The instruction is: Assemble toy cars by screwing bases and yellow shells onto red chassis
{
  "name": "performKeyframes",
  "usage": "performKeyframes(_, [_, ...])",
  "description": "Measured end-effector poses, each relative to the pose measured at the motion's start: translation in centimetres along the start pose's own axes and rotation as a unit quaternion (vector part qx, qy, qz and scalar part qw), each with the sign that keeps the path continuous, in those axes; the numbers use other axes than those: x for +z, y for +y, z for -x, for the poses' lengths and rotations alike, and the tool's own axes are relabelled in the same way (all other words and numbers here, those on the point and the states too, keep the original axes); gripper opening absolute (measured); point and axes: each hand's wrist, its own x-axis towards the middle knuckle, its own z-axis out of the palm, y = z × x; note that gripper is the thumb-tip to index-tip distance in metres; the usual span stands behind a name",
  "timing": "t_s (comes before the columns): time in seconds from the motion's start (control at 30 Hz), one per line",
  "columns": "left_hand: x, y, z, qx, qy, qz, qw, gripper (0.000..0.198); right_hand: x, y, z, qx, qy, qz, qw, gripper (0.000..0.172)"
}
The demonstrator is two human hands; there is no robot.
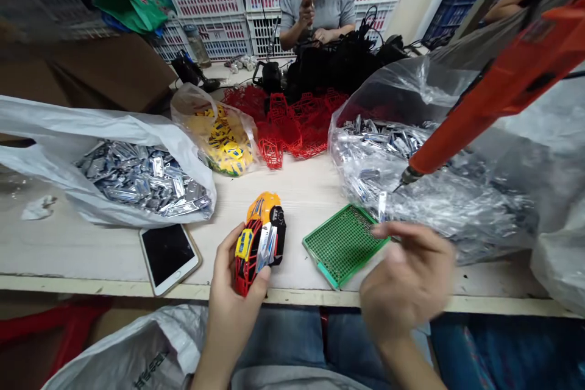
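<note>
My left hand (pixel 240 298) is closed around a toy car (pixel 264 219) at the front of the table. The car has an orange-yellow top, a red lattice side with a yellow patch, and a black end. My left thumb lies by a shiny silver piece (pixel 266 244) on its side. My right hand (pixel 406 280) is smeared by motion over the right end of a green perforated tray (pixel 345 247). Its index finger reaches to the tray's edge, where small dark bits (pixel 363 217) lie. A silver strip (pixel 382 204) shows just beyond that fingertip; whether it is held cannot be told.
An orange electric screwdriver (pixel 493 91) hangs at the right, tip down. Bags of silver pieces stand left (pixel 141 180) and right (pixel 439 195). Behind are a bag of yellow parts (pixel 233 155) and red lattice parts (pixel 292 125). A phone (pixel 169 256) lies left. A co-worker (pixel 317 6) sits opposite.
</note>
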Motion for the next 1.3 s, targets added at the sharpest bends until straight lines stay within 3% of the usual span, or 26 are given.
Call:
performKeyframes(0.1, [-0.3, -0.1, 0.9, 0.023, 0.013, 0.097, 0.995, 0.069, 0.7, -1.8, 2.8, 0.081, -0.266, 0.070, 0.958, 0.011])
performKeyframes(0.17, [-0.5, -0.4, 1.4, 0.028, 0.005, 0.123, 0.992, 0.071, 1.5, -2.9, 4.3, 0.087, -0.349, 0.089, 0.929, 0.017])
performKeyframes(0.27, [-1.2, -1.1, 1.9, 0.021, 0.007, 0.152, 0.988, 0.071, 2.6, -3.7, 5.8, 0.116, -0.379, 0.071, 0.915, 0.018])
performKeyframes(0.37, [-2.2, -1.6, 2.6, 0.003, 0.031, 0.185, 0.982, 0.071, 3.4, -3.8, 6.5, 0.235, -0.387, 0.018, 0.891, 0.014])
performKeyframes(0.47, [-3.7, -1.7, 3.2, -0.008, 0.046, 0.188, 0.981, 0.070, 4.0, -3.6, 6.9, 0.382, -0.455, -0.106, 0.797, 0.025])
performKeyframes(0.53, [-5.0, -1.6, 3.5, -0.015, 0.059, 0.183, 0.981, 0.073, 4.4, -3.4, 7.3, 0.424, -0.475, -0.164, 0.753, 0.031])
performKeyframes(0.73, [-10.1, -1.1, 3.8, -0.060, 0.127, 0.154, 0.978, 0.069, 5.1, -3.5, 8.7, 0.419, -0.474, -0.225, 0.741, 0.036])
performKeyframes(0.87, [-10.8, -2.0, 5.3, -0.069, 0.047, 0.174, 0.981, 0.079, 5.5, -4.4, 9.5, 0.390, -0.557, -0.230, 0.697, 0.028])
performKeyframes(0.93, [-10.4, -2.9, 6.2, -0.088, 0.049, 0.133, 0.986, 0.088, 5.7, -5.0, 10.0, 0.357, -0.601, -0.225, 0.678, 0.024])
performKeyframes(1.0, [-10.4, -3.4, 6.8, -0.095, 0.070, 0.081, 0.990, 0.089, 5.7, -5.4, 10.4, 0.323, -0.625, -0.211, 0.678, 0.022])
performKeyframes(1.07, [-11.5, -3.5, 6.9, -0.092, 0.086, 0.053, 0.991, 0.085, 5.6, -5.4, 10.5, 0.306, -0.611, -0.195, 0.703, 0.024])
performKeyframes(1.17, [-15.8, -2.8, 6.6, -0.098, 0.107, 0.024, 0.989, 0.080, 5.5, -4.8, 9.9, 0.324, -0.537, -0.180, 0.758, 0.032])
performKeyframes(1.23, [-19.5, -2.4, 6.6, -0.159, 0.053, -0.022, 0.986, 0.076, 5.6, -4.2, 8.9, 0.335, -0.484, -0.161, 0.792, 0.035])
performKeyframes(1.3, [-22.7, -2.7, 6.9, -0.225, -0.058, -0.082, 0.969, 0.062, 5.8, -3.8, 7.7, 0.325, -0.441, -0.135, 0.826, 0.038])
